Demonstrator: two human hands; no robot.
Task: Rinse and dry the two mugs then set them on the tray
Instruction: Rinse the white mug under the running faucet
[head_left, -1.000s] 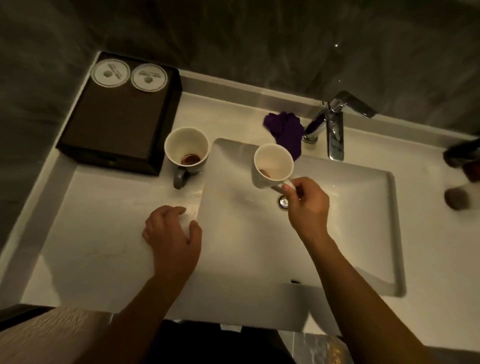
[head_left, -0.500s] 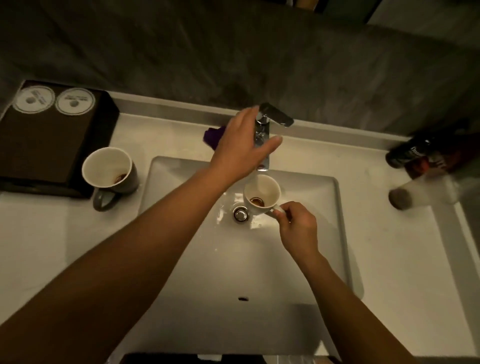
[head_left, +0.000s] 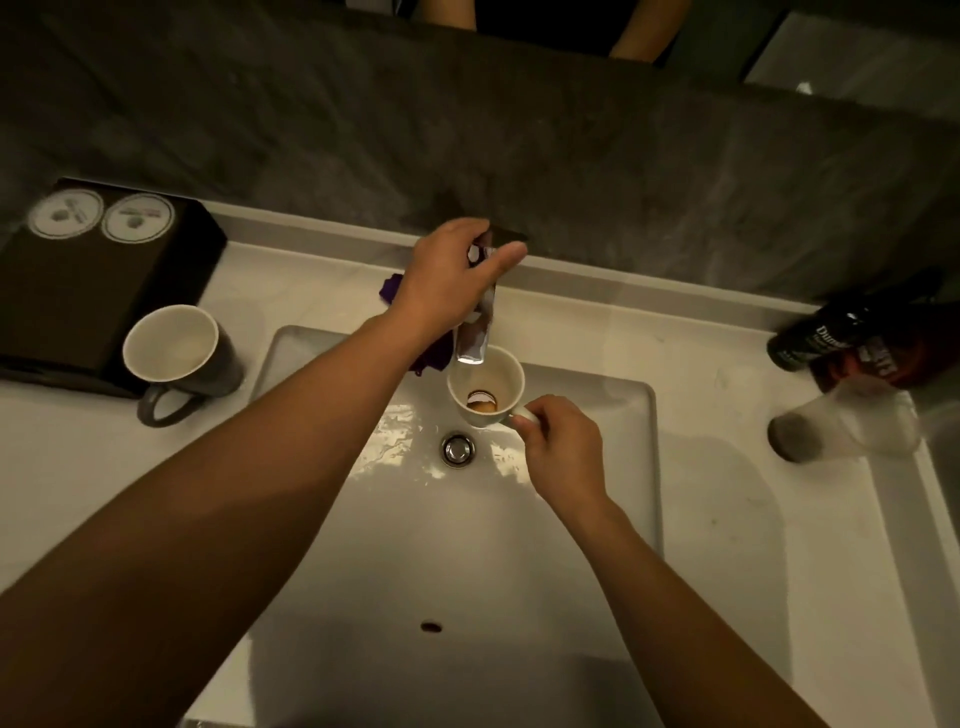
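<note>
A white mug (head_left: 488, 382) with a brown residue at its bottom is held right under the spout of the chrome faucet (head_left: 475, 340), over the white sink (head_left: 613, 467). My right hand (head_left: 563, 449) grips its handle. My left hand (head_left: 454, 278) is wrapped around the faucet lever at the back of the basin. A second mug (head_left: 174, 353), grey outside and white inside, stands upright on the counter left of the sink, its handle toward me. The dark tray (head_left: 78, 291) lies behind it at the far left, with two round white lids (head_left: 101, 218) on its back edge.
A purple cloth (head_left: 395, 291) lies beside the faucet, partly hidden by my left wrist. Dark bottles (head_left: 857, 338) and a clear tumbler (head_left: 841, 423) stand on the counter at the right. The drain (head_left: 458, 449) sits mid-basin. A dark stone wall rises behind the counter.
My right hand carried the white mug from mid-basin to under the spout. My left hand left the counter edge and took hold of the faucet lever. The view shifted right.
</note>
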